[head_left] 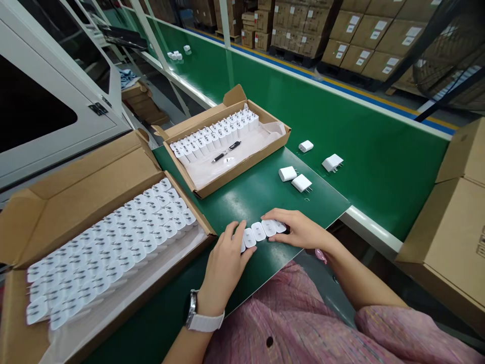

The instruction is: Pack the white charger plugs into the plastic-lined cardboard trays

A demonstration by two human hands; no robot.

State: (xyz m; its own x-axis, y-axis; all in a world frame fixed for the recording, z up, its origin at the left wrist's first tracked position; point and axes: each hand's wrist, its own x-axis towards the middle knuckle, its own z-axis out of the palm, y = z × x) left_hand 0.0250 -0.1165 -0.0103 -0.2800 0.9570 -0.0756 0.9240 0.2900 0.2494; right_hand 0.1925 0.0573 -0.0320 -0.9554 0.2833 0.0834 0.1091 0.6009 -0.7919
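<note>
A short row of several white plug adapters (259, 231) lies on the green mat (242, 199) near its front edge. My left hand (224, 263), with a white watch on the wrist, presses against the row's left end, fingers curled round it. My right hand (299, 230) closes on the row's right end from the other side. Together the two hands squeeze the row.
A big cardboard box (71, 199) full of white adapters sits at the left. A second flat box (242, 169) behind holds one row of adapters and a black pen (226, 151). Several loose adapters (301, 182) lie to the right. A carton (450, 232) stands at far right.
</note>
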